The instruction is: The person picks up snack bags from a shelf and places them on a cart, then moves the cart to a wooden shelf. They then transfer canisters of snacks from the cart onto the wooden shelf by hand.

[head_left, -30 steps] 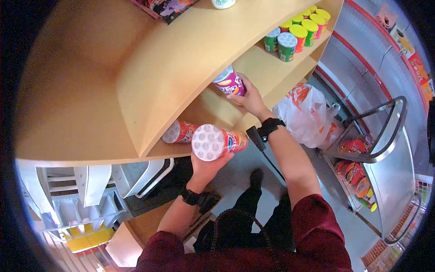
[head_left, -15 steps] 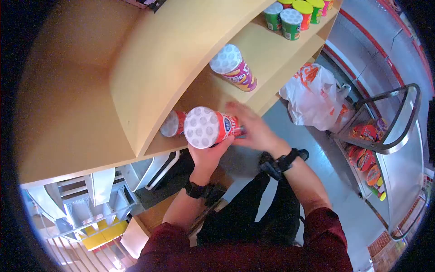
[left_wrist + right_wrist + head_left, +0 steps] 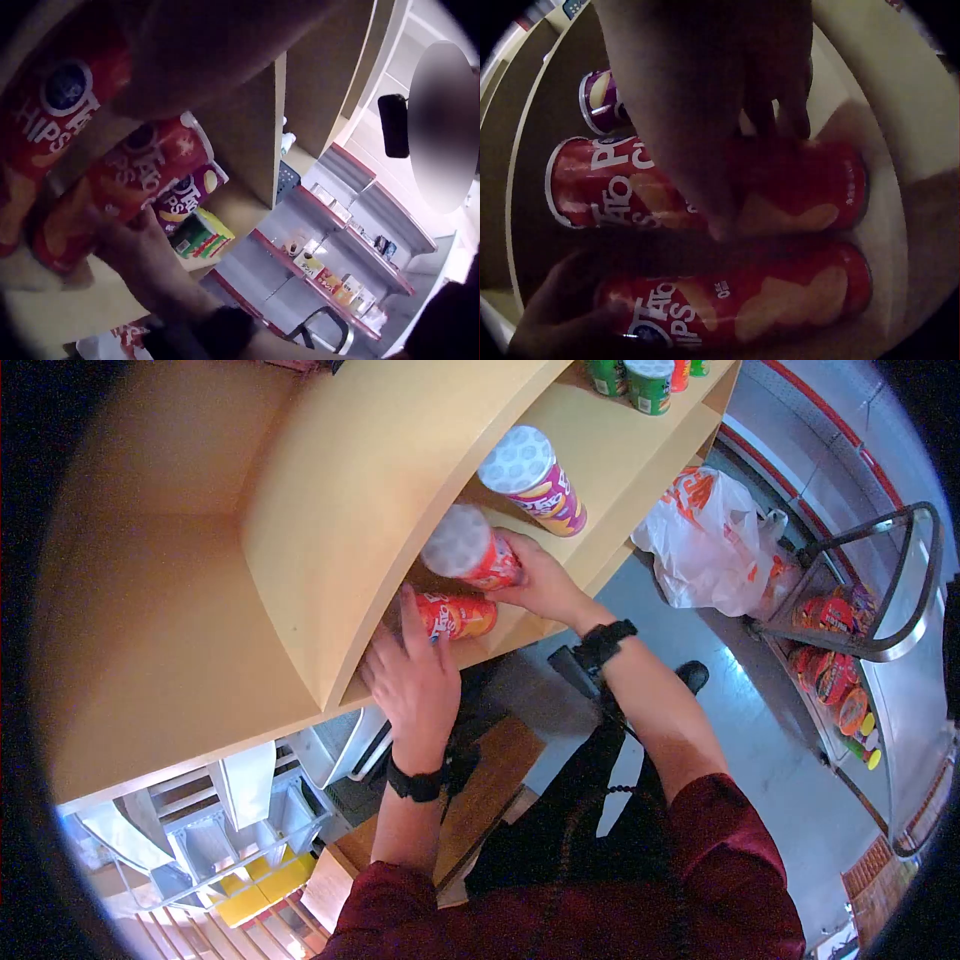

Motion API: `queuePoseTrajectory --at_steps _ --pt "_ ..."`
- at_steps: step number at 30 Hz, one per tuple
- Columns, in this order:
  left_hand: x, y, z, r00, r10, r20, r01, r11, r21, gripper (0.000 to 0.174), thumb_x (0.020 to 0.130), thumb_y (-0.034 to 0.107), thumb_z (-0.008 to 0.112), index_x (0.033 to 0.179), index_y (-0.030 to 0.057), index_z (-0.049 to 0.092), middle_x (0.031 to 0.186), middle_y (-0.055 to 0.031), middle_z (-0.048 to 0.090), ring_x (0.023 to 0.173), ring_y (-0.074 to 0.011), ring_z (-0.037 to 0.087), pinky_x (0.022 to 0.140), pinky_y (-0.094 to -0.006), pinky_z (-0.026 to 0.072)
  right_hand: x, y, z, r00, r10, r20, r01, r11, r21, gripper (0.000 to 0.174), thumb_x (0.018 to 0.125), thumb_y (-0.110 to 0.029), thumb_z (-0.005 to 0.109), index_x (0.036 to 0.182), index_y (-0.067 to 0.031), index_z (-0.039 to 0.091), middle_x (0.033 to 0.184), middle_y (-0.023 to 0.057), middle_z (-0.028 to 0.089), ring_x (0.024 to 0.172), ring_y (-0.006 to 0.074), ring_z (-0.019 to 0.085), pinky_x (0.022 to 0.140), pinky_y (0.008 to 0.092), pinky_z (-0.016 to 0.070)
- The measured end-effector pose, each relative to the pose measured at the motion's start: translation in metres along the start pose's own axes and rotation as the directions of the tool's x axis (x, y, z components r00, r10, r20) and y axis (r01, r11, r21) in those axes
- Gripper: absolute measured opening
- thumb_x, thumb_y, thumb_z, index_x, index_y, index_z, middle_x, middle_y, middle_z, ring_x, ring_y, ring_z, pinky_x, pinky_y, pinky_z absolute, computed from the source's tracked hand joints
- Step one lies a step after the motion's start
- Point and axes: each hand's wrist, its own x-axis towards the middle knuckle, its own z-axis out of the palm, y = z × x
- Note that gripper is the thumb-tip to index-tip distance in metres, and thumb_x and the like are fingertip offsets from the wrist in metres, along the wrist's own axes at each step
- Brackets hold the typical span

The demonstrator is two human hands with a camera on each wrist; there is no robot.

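In the head view my right hand (image 3: 545, 580) grips a red can of potato chips (image 3: 490, 565) with a pale dotted lid, upright on the lower shelf. Beside it stands a second red chip can (image 3: 460, 617), its lid end covered by my left hand (image 3: 415, 685). The left fingers reach out straight and touch that can near its top; the right wrist view shows the left hand (image 3: 559, 315) at the same end. A purple chip can (image 3: 550, 495) stands on the far side of the gripped can, and nothing holds it.
Small green tubs (image 3: 650, 385) stand farther along the wooden shelf (image 3: 590, 470). An upper shelf board (image 3: 390, 490) overhangs the cans. To the right are a white plastic bag (image 3: 710, 545) and a metal cart (image 3: 900, 740) with snack packs. White racks (image 3: 240, 790) stand below left.
My right hand left the purple can on the shelf and took over the red can from the left hand, placing it beside the purple one. My left hand moved to the other red can.
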Motion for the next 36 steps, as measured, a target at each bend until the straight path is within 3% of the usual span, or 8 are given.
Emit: queuePoseTrajectory --at_steps 2,8,12,14,17,21,32,36 --pt "0.010 0.002 0.003 0.932 -0.140 0.333 0.113 0.988 0.101 0.043 0.080 0.017 0.052 0.121 0.0070 0.044 0.113 -0.0238 0.048 0.089 -0.0378 0.055 0.074 -0.0480 0.0448 -0.010 0.002 -0.004 1.000 0.009 0.026 -0.010 0.999 0.046 0.077 0.058 -0.013 0.076 0.123 -0.0037 0.036 0.119 0.0176 0.045 0.113 0.0312 0.042 0.096 0.0363 0.0353" --pt "0.025 -0.032 0.050 0.849 -0.157 0.504 0.223 0.972 -0.073 0.033 0.079 0.009 0.048 0.111 0.0033 0.048 0.110 -0.0238 0.050 0.089 -0.0379 0.056 0.071 -0.0439 0.0473 -0.021 0.001 -0.010 0.979 0.071 0.193 -0.114 0.967 0.226 0.078 0.060 -0.008 0.076 0.126 -0.0043 0.034 0.118 0.0126 0.048 0.110 0.0246 0.046 0.094 0.0322 0.0374" --pt "0.026 -0.032 0.058 0.860 -0.137 0.491 0.226 0.966 -0.126 0.058 0.066 0.011 0.065 0.118 0.0023 0.040 0.114 -0.0209 0.048 0.103 -0.0358 0.049 0.085 -0.0431 0.0422 -0.021 -0.006 -0.016 0.960 0.100 0.260 -0.183 0.931 0.317 0.079 0.062 -0.008 0.075 0.128 -0.0048 0.032 0.120 0.0089 0.047 0.109 0.0205 0.047 0.093 0.0318 0.0388" --pt "0.024 -0.011 0.034 0.982 -0.055 0.181 0.047 0.998 0.047 0.046 0.075 0.010 0.053 0.119 0.0014 0.043 0.107 -0.0256 0.053 0.093 -0.0385 0.055 0.078 -0.0450 0.0452 -0.024 -0.012 -0.024 0.953 0.154 0.259 -0.241 0.907 0.345 0.079 0.062 -0.009 0.076 0.128 -0.0046 0.032 0.121 0.0085 0.047 0.110 0.0199 0.046 0.093 0.0319 0.0384" --pt "0.031 -0.008 0.016 0.870 -0.221 0.440 0.254 0.967 -0.017 0.059 0.073 0.014 0.059 0.125 0.0008 0.035 0.111 -0.0273 0.050 0.099 -0.0395 0.052 0.083 -0.0451 0.0428 -0.030 -0.012 -0.034 0.943 0.220 0.251 -0.300 0.889 0.347 0.081 0.062 -0.010 0.076 0.129 -0.0042 0.031 0.122 0.0083 0.046 0.111 0.0192 0.045 0.094 0.0321 0.0374" --pt "0.031 -0.017 0.028 0.835 -0.259 0.485 0.393 0.898 -0.198 0.067 0.072 0.019 0.063 0.128 -0.0003 0.030 0.116 -0.0282 0.046 0.105 -0.0408 0.047 0.086 -0.0449 0.0409 -0.032 -0.007 -0.035 0.955 0.213 0.207 -0.265 0.926 0.270 0.084 0.062 -0.012 0.077 0.130 -0.0038 0.030 0.122 0.0083 0.046 0.111 0.0189 0.045 0.095 0.0329 0.0362" --pt "0.042 -0.027 0.081 0.929 -0.313 0.199 0.367 0.853 -0.372 0.030 0.082 0.013 0.050 0.105 -0.0038 0.054 0.112 -0.0253 0.051 0.102 -0.0383 0.050 0.088 -0.0418 0.0397 -0.029 -0.009 -0.036 0.949 0.231 0.213 -0.301 0.861 0.411 0.082 0.062 -0.009 0.076 0.129 -0.0045 0.030 0.120 0.0072 0.046 0.109 0.0178 0.045 0.091 0.0319 0.0397" --pt "0.038 -0.036 0.105 0.964 -0.210 0.162 0.232 0.964 -0.129 0.027 0.079 0.010 0.050 0.101 -0.0041 0.057 0.108 -0.0233 0.054 0.099 -0.0362 0.053 0.086 -0.0437 0.0408 -0.021 0.001 -0.030 0.970 0.115 0.213 -0.163 0.961 0.222 0.079 0.064 -0.007 0.074 0.129 -0.0043 0.030 0.120 0.0068 0.045 0.108 0.0169 0.045 0.091 0.0312 0.0398"
